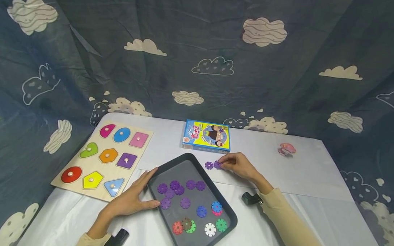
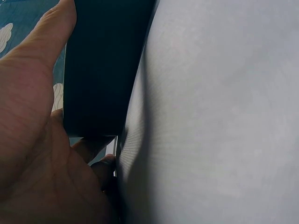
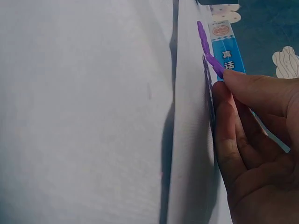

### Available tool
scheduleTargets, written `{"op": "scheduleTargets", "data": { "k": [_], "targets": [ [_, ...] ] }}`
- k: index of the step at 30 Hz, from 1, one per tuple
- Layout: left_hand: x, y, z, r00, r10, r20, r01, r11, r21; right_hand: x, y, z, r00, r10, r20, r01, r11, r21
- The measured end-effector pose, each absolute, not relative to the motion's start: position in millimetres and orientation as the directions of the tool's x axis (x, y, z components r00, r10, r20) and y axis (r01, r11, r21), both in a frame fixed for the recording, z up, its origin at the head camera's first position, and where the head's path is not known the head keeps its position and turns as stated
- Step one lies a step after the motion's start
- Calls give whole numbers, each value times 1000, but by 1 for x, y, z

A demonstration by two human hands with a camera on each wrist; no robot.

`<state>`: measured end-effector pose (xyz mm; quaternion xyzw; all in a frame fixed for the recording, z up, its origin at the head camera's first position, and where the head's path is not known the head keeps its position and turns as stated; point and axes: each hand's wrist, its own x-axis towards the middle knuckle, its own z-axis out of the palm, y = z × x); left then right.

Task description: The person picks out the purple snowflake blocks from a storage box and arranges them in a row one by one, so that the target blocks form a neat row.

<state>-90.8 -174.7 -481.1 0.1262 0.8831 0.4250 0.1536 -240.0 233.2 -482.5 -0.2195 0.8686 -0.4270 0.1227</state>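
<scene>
My right hand [image 1: 237,165] pinches a purple notched disc [image 1: 217,165] between thumb and fingertips, over the white table beyond the tray. A second purple disc [image 1: 209,165] sits edge to edge with it on the left. Seen edge-on in the right wrist view, the purple discs [image 3: 204,42] form a bent line from the fingertips. My left hand [image 1: 132,196] rests on the left corner of the dark grey tray [image 1: 211,179], fingers extended along one edge and thumb laid over another. Inside the tray lie several purple discs [image 1: 185,203], plus blue [image 1: 201,211], white [image 1: 210,229] and green [image 1: 221,225] ones.
A wooden shape puzzle board [image 1: 113,141] with knobbed pieces lies left of the tray. Behind the right hand is a blue and yellow card box [image 1: 207,136]. A small pink figure [image 1: 286,149] is far right. A dark cloud-print curtain [image 1: 199,65] hangs behind the table.
</scene>
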Motion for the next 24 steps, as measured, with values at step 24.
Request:
{"op": "scheduleTargets", "data": {
  "k": [24],
  "targets": [
    [-91, -175, -482, -917, 369, -150, 108, 594, 798, -239, 232, -481, -890, -456, -17, -310, 632, -710]
  ]
}}
